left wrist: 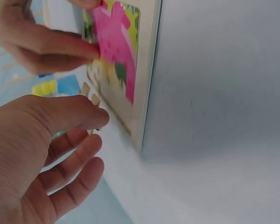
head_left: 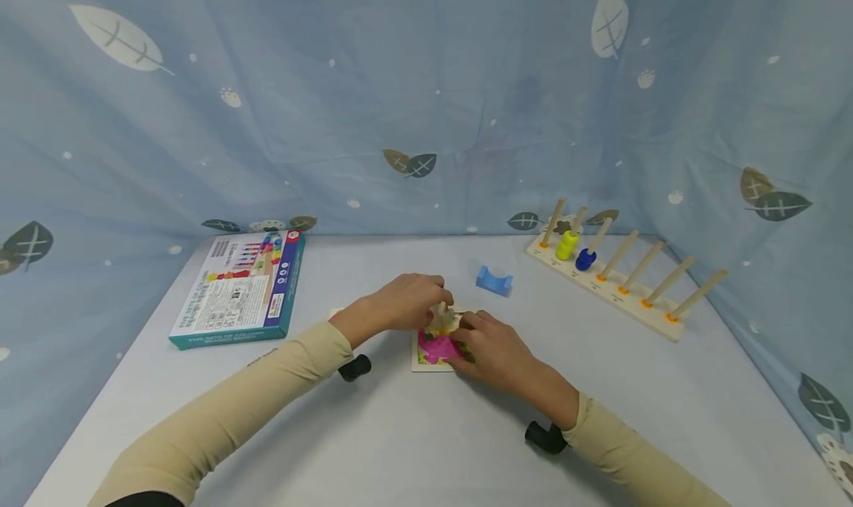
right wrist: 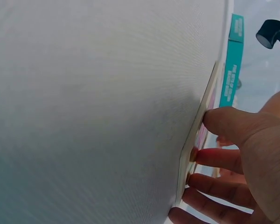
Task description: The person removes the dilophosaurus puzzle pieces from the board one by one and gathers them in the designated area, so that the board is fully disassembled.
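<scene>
A wooden jigsaw board [head_left: 433,368] with a pink dinosaur picture [left wrist: 114,35] lies on the table in front of me. My left hand [head_left: 406,302] pinches a pale wooden puzzle piece [head_left: 443,319] over the board's far part; in the left wrist view only the tabs of the piece [left wrist: 95,100] show past the thumb. My right hand [head_left: 496,351] rests on the board's right side. Its thumb lies at the near edge, and its fingertips [right wrist: 196,156] touch the picture and the right edge. Its palm hides that part of the board in the head view.
A boxed toy set [head_left: 243,292] lies at the left. Beyond the hands is a blue curved block [head_left: 494,281]. A peg board [head_left: 616,296] with yellow and dark blue beads stands at the right. Something yellow-edged [head_left: 335,312] shows behind my left wrist.
</scene>
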{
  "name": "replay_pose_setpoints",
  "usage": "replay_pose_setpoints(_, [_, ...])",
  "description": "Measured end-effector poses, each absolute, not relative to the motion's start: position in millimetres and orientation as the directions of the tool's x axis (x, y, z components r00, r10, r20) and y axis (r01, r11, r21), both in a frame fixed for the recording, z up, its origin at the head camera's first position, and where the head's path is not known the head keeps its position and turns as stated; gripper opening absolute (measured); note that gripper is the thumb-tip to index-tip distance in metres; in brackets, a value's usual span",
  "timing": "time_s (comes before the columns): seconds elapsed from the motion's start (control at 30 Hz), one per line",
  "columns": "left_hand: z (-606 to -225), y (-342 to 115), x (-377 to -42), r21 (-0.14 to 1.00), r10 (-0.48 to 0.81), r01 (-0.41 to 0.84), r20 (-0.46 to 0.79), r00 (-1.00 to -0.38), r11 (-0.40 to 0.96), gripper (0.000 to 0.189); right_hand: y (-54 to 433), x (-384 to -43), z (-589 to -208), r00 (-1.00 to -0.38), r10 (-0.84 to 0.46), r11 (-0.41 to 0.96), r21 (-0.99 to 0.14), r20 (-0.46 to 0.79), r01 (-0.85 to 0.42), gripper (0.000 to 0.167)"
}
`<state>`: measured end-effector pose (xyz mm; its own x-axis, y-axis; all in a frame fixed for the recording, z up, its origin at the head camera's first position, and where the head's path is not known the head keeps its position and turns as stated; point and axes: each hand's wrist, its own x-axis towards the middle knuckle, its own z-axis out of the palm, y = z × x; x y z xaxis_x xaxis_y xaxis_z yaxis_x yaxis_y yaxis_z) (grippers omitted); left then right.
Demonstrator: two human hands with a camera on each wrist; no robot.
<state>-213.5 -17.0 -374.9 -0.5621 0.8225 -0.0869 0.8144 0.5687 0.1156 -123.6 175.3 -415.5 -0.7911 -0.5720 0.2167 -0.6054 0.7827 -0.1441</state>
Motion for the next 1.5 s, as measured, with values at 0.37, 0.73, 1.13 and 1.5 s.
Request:
replay_pose_setpoints(0.37, [-364, -58, -220, 0.17, 0.795, 0.779, -0.048, -0.605, 0.603, 0.035, 170, -123, -419, -0.792, -0.574, 0.783, -0.143, 0.209, -0.605, 0.038])
replay_pose_setpoints(0.73, [-367, -84, -219, 0.174, 0.762, 0.743, -0.084, -0.643, 0.646, 0.035, 175, -121, -419, -0.794, -0.57, 0.783, -0.153, 0.212, -0.603, 0.04])
replay_pose_setpoints(1.13, [-377, -109, -215, 0.202, 0.732, 0.706, -0.102, -0.674, 0.678, 0.036, 176, -121, -419, -0.789, -0.566, 0.781, -0.149, 0.239, -0.606, 0.04])
replay_pose_setpoints(1.5, [-382, -119, -214, 0.204, 0.709, 0.681, -0.123, -0.694, 0.703, 0.036, 176, -122, -417, -0.78, -0.578, 0.771, -0.151, 0.241, -0.618, 0.041])
